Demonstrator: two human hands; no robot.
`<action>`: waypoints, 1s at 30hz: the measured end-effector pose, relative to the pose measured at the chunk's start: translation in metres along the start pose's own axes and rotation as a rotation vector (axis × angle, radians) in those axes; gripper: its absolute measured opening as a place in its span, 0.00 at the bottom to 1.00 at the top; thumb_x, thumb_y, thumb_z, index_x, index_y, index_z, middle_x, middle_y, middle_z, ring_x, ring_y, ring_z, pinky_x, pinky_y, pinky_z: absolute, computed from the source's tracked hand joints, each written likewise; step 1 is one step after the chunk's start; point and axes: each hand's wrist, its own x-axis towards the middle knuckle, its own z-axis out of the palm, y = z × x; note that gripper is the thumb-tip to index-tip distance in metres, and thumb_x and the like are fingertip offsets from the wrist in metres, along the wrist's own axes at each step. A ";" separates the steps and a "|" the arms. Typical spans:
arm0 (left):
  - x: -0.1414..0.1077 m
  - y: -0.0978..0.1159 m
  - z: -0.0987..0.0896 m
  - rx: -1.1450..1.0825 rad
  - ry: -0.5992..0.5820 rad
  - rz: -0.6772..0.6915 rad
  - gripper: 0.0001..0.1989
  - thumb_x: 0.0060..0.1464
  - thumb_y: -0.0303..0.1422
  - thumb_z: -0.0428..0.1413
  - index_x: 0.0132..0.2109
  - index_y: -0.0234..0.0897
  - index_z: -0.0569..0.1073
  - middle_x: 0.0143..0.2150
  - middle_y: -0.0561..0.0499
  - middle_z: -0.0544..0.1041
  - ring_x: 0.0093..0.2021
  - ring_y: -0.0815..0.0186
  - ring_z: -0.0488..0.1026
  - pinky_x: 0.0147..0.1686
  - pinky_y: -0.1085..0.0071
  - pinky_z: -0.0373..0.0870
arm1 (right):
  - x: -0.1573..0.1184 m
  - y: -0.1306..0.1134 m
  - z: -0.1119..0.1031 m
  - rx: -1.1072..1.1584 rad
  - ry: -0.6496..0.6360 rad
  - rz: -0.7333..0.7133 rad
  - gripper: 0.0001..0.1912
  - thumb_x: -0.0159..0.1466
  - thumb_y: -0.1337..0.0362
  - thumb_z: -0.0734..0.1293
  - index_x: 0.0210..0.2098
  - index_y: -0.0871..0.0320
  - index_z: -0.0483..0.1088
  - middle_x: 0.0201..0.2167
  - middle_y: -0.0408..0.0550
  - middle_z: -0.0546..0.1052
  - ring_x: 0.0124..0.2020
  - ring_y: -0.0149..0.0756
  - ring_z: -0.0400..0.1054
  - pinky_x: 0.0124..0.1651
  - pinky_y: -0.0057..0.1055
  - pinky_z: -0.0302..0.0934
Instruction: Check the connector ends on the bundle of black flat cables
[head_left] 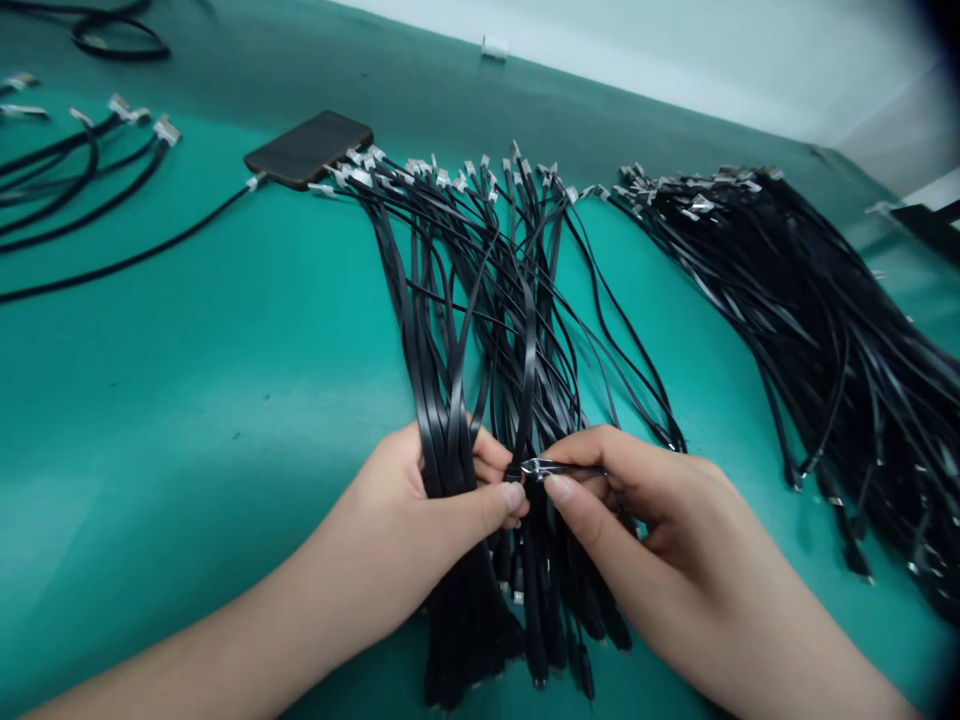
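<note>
Nearest, just below the grip, the dark lower ends of a bundle of flat black cables (442, 425) bunch together, most of them overlapping. The left hand (427, 520) wraps this bundle, its thumb closed toward the fingertips, which sit just beside the right hand's tool. The right hand (667, 520) pinches a small shiny metal tool (559, 468), possibly a nail clipper, between thumb and fingers, right at the front of the bundle.

The risk, as I judge it, lies in that narrow gap: if the tool's head slipped, it could nip the left fingertips or nick a neighbouring cable, because everything is crowded there. A loosened left hold could also let the slick, flat cables slide and tangle with the loose ones behind.

The tool's long axis runs roughly sideways, its head pointing left toward the left thumb. Whether its cutting edge touches a cable is too small to tell. The bundle's long axis runs nearly straight away from the person, leaning slightly left as it goes beyond the grip.

Farther out, silver connectors (450, 175) fan across the cables' far ends. Beyond the grip to the right lies a second heap of black cables (840, 330); beyond and left, a dark phone (311, 150) rests on the green worktop (225, 400).
</note>
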 end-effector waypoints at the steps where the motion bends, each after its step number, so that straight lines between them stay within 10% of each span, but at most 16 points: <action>1: 0.000 0.000 0.000 0.001 -0.003 0.001 0.08 0.47 0.29 0.67 0.32 0.37 0.75 0.26 0.56 0.80 0.29 0.69 0.76 0.32 0.74 0.72 | 0.001 0.000 0.000 -0.002 -0.005 -0.002 0.11 0.73 0.61 0.60 0.34 0.54 0.69 0.24 0.41 0.76 0.21 0.31 0.66 0.20 0.28 0.54; 30: 0.002 0.004 0.005 -0.176 0.018 0.021 0.10 0.47 0.24 0.67 0.33 0.34 0.73 0.23 0.56 0.80 0.25 0.71 0.79 0.30 0.79 0.76 | -0.001 -0.001 0.010 0.139 0.008 0.074 0.10 0.75 0.60 0.56 0.40 0.53 0.65 0.24 0.39 0.71 0.19 0.28 0.57 0.19 0.25 0.51</action>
